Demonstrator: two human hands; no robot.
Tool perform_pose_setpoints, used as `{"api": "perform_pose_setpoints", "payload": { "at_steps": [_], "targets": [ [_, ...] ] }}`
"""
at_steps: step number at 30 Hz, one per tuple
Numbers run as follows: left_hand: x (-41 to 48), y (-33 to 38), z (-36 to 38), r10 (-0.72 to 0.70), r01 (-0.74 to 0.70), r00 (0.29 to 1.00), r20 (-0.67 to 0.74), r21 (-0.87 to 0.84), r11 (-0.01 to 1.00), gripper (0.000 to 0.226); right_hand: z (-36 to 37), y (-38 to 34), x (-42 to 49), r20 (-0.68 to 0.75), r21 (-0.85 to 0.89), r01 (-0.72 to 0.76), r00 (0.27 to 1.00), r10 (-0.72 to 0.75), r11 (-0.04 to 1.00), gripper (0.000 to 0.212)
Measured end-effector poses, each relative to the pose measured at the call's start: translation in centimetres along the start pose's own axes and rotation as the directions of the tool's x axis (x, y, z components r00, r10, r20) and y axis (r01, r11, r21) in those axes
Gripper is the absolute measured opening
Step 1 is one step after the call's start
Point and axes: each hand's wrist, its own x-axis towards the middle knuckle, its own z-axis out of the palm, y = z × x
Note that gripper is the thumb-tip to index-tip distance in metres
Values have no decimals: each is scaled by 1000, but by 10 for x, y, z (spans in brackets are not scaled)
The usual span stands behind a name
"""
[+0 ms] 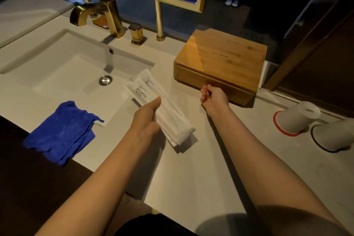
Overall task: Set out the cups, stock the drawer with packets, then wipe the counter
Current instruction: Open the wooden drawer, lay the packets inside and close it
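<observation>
Packets point(162, 109) held over the counter point(191, 168) beside the sink point(57, 63), drawer point(212, 84) shut.

The blue cloth point(61, 132) lies at the sink's near edge. The left hand point(147, 119) pinches a loose fan of packets; one could slide out and fall into the basin. The right hand point(212, 96), fingers curled, touches the wooden box's drawer front; a one-handed pull may drag the box point(222, 57) toward the two upturned cups point(297, 119).
</observation>
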Motion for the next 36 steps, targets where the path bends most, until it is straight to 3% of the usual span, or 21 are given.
{"api": "perform_pose_setpoints", "payload": {
  "at_steps": [5,8,10,12,13,14,15,17,18,21,25,28,36],
  "targets": [
    [-2,9,-4,25,-24,1000,10,-49,998,17,-12,20,-14,-14,-227,50,998,-55,973,22],
    [-8,16,-3,57,-56,998,22,-45,997,14,-25,21,-28,99,-509,170,985,-139,844,28],
    [-13,19,-1,66,-64,997,30,-61,996,14,-36,13,-37,221,-691,409,905,-364,596,28],
    [-16,22,-1,72,-70,997,38,-64,996,13,-43,-1,-47,368,-762,617,661,-654,196,20],
    [-17,23,-1,73,-71,997,39,-61,996,14,-45,-10,-51,441,-758,652,532,-723,17,13],
    [-18,23,0,75,-73,996,38,-60,996,19,-47,-17,-51,506,-761,638,469,-724,-119,13],
    [-18,23,1,75,-73,997,36,-59,996,23,-48,-22,-50,551,-776,599,495,-672,-196,20],
    [-20,22,5,69,-66,997,43,-66,996,18,-50,-26,-45,553,-823,521,648,-523,-225,26],
    [-21,22,7,59,-56,997,51,-71,996,15,-52,-24,-43,542,-836,499,681,-493,-230,24],
    [-22,24,7,39,-35,997,69,-54,998,28,-55,-16,-42,535,-837,491,648,-541,-241,19],
    [-16,34,2,31,-28,998,56,-46,999,13,-61,-3,-46,584,-800,531,581,-567,-281,16],
    [-12,43,-3,37,-36,998,41,-30,999,16,-67,7,-52,607,-776,563,545,-579,-284,14],
    [-12,36,0,59,-61,996,60,28,998,28,-73,21,-63,611,-768,581,538,-580,-271,13]
  ]
}}
